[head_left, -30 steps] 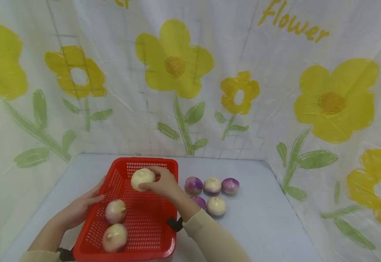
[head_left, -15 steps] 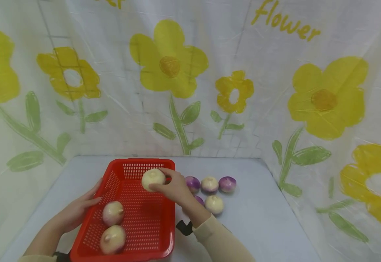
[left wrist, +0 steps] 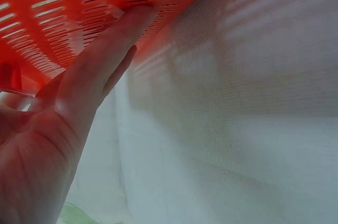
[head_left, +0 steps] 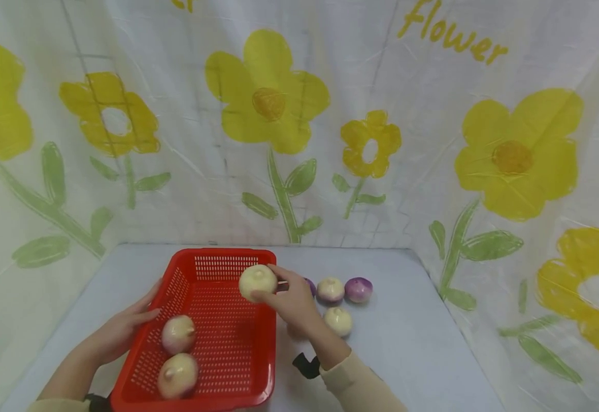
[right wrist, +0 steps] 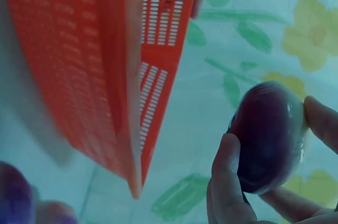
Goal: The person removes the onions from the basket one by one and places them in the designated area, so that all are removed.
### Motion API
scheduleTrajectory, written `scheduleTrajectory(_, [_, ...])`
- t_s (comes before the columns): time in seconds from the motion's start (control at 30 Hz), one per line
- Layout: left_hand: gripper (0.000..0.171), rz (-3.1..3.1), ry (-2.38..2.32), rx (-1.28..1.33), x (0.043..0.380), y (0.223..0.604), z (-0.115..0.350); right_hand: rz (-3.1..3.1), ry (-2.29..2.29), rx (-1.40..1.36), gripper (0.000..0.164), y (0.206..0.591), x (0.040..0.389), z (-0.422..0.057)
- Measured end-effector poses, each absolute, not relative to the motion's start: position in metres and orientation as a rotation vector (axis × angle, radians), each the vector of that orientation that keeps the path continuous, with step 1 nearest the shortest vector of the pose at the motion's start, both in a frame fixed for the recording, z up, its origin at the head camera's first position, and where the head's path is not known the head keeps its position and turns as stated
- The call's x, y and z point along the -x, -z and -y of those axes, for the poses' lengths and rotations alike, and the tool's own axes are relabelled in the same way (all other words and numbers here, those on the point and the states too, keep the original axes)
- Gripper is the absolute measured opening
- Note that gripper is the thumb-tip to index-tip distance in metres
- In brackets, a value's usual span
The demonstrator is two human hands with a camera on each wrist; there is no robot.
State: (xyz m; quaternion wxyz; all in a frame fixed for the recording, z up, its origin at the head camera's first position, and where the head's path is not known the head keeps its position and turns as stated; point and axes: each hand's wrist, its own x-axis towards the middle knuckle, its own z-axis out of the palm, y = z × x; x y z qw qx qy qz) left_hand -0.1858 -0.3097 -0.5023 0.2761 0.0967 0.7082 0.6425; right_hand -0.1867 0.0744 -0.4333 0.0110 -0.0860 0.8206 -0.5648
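My right hand (head_left: 295,298) holds a purple-and-white turnip (head_left: 256,282) between thumb and fingers, above the far right part of the red basket (head_left: 227,252). In the right wrist view, the purple side of that turnip (right wrist: 266,139) shows, raised higher than the basket's wall. My left hand (head_left: 120,336) rests against the basket's left side, thumb near the rim. Its fingers (left wrist: 100,60) lie straight along the slotted outer wall in the left wrist view. Inside the basket, along its left wall, sit two turnips, a far one (head_left: 178,335) and a near one (head_left: 178,375).
Right of the basket, several more turnips lie on the pale table (head_left: 408,343), among them a white-topped one (head_left: 330,290), a purple one (head_left: 358,290) and a nearer pale one (head_left: 338,321). My right hand and arm partly hide others. A flower-printed curtain (head_left: 186,200) hangs behind.
My right hand has carried the turnip rightward, from over the basket's far middle toward its right rim. The left hand stays at the basket's side. The head view has shifted slightly.
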Motion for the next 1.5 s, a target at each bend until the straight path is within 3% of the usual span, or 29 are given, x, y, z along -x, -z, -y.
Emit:
scheduleTrajectory(0.33, [0.07, -1.91, -1.712, -0.244, 0.186, 0.502, 0.309, -2.586, 1.796, 0.174, 0.076, 0.439, 0.185, -0.112])
scheduleTrajectory(0.63, [0.07, -1.887, -1.736, -0.293, 0.185, 0.499, 0.308, -2.621, 1.85, 0.05, 0.069, 0.447, 0.18, -0.142])
scheduleTrajectory(1.0, [0.07, -1.886, -1.741, -0.281, 0.185, 0.5, 0.308, -2.642, 1.862, -0.165, 0.076, 0.452, 0.175, -0.183])
scheduleTrajectory(1.5, [0.07, -1.887, -1.739, -0.285, 0.184, 0.5, 0.309, -2.692, 1.818, -0.456, 0.075, 0.483, 0.158, -0.241])
